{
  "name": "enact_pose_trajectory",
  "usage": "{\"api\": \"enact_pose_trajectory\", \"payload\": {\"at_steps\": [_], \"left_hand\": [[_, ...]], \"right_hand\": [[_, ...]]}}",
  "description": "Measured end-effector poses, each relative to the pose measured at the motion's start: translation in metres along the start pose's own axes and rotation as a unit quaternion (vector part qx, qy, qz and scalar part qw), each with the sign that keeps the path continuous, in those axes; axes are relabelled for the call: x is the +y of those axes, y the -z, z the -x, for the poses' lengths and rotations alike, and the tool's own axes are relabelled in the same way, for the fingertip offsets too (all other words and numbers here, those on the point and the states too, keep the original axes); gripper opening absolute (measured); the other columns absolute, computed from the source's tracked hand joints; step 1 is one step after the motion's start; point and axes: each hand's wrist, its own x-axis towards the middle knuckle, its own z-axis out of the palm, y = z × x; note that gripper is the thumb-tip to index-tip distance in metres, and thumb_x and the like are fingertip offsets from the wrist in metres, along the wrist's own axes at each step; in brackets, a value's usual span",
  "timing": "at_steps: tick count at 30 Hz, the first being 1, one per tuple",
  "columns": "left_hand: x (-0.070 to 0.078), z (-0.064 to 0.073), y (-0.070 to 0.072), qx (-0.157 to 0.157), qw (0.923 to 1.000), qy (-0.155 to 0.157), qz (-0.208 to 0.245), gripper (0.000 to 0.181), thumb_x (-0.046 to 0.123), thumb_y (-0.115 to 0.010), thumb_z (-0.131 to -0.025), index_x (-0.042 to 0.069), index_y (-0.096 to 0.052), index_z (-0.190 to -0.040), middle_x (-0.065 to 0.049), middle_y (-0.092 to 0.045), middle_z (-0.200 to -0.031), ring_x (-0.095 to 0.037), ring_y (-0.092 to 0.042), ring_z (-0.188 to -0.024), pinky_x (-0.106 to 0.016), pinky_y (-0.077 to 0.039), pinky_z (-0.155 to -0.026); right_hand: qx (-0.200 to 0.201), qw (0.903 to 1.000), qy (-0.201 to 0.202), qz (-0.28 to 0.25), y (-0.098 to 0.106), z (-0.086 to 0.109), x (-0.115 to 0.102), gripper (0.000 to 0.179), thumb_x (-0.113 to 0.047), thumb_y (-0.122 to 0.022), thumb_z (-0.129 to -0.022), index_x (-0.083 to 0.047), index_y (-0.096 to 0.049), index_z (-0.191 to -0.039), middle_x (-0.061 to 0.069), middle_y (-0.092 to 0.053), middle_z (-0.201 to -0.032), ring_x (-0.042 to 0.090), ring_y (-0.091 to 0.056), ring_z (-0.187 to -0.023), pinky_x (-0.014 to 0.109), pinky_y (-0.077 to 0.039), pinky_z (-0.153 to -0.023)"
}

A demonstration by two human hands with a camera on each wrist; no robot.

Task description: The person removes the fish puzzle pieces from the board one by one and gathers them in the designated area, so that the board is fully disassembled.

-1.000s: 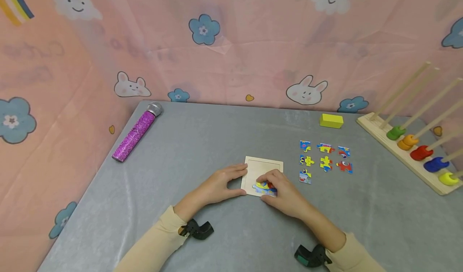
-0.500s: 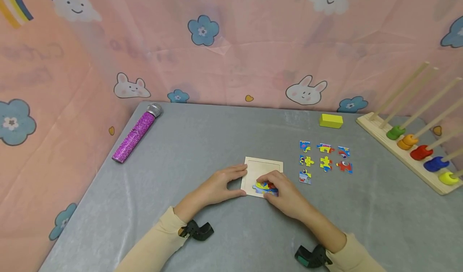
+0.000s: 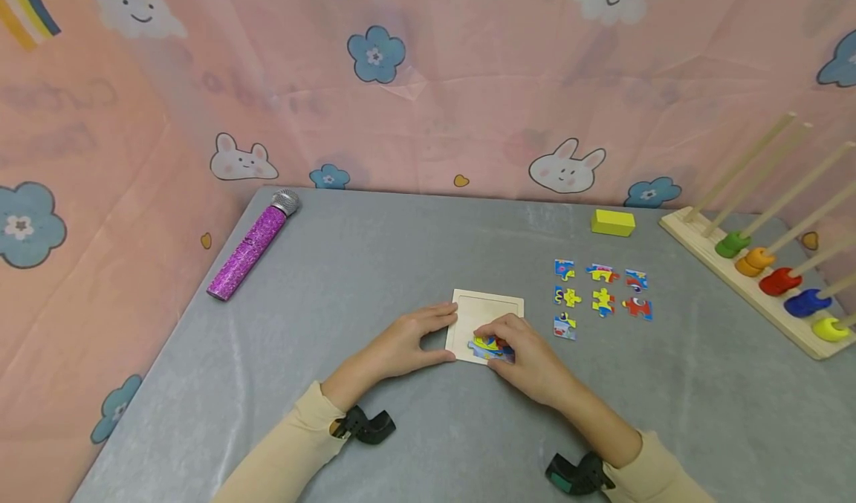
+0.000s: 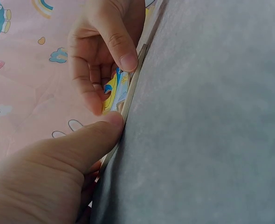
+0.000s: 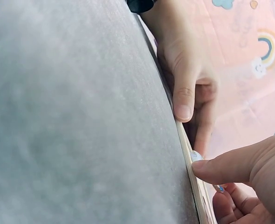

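A square wooden puzzle tray (image 3: 475,307) with a raised rim lies in the middle of the table. My left hand (image 3: 406,345) holds its left side, fingertips on the left rim and thumb at the near left corner. Brightly printed jigsaw pieces (image 3: 486,348) lie in the tray's near part, partly hidden by my right hand (image 3: 528,358). That hand pinches a jigsaw piece at the near right corner, index finger bent over it and thumb at the near rim. In the left wrist view, yellow and blue jigsaw pieces (image 4: 115,94) show between the hands.
Several loose jigsaw pieces (image 3: 602,302) lie in rows right of the tray. Behind them sits a yellow block (image 3: 612,223). A wooden peg stand (image 3: 749,287) with coloured rings is at the right, a glittery pink microphone (image 3: 250,250) at the far left. A patterned cloth (image 3: 428,117) hangs behind.
My right thumb has shifted slightly right along the near rim since a second ago. The left hand and the tray stay in place.
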Motion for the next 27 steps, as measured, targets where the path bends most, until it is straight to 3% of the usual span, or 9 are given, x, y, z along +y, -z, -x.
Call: {"api": "enact_pose_trajectory", "payload": {"at_steps": [10, 18, 27], "left_hand": [[0.0004, 0.0000, 0.0002, 0.000, 1.0000, -0.002, -0.002, 0.064, 0.032, -0.073, -0.084, 0.003, -0.051, -0.136, -0.006, -0.044, -0.147, -0.020, -0.039, -0.137, -0.037, -0.036, -0.110], [0.0008, 0.0003, -0.0004, 0.004, 1.0000, -0.002, -0.001, 0.064, 0.031, -0.073, -0.084, 0.002, -0.051, -0.136, -0.006, -0.044, -0.147, -0.021, -0.038, -0.137, -0.037, -0.037, -0.110], [0.0010, 0.0004, 0.0001, 0.006, 1.0000, -0.005, 0.000, 0.064, 0.031, -0.073, -0.083, 0.002, -0.050, -0.136, -0.007, -0.044, -0.147, -0.021, -0.039, -0.137, -0.037, -0.037, -0.110]], "right_hand": [[0.002, 0.9993, 0.009, 0.036, -0.0004, 0.0004, -0.0011, 0.038, -0.002, -0.074, -0.078, -0.010, -0.066, -0.115, -0.001, -0.059, -0.106, 0.015, -0.053, -0.100, 0.036, -0.050, -0.085], [-0.022, 0.9981, 0.014, 0.056, 0.0007, 0.0022, -0.0029, 0.039, -0.002, -0.073, -0.077, -0.010, -0.067, -0.115, -0.003, -0.058, -0.104, 0.014, -0.052, -0.098, 0.035, -0.050, -0.084], [-0.015, 0.9986, 0.030, 0.041, 0.0013, 0.0017, -0.0024, 0.036, -0.003, -0.074, -0.078, -0.009, -0.066, -0.112, -0.002, -0.060, -0.105, 0.013, -0.053, -0.096, 0.033, -0.050, -0.083]]}}
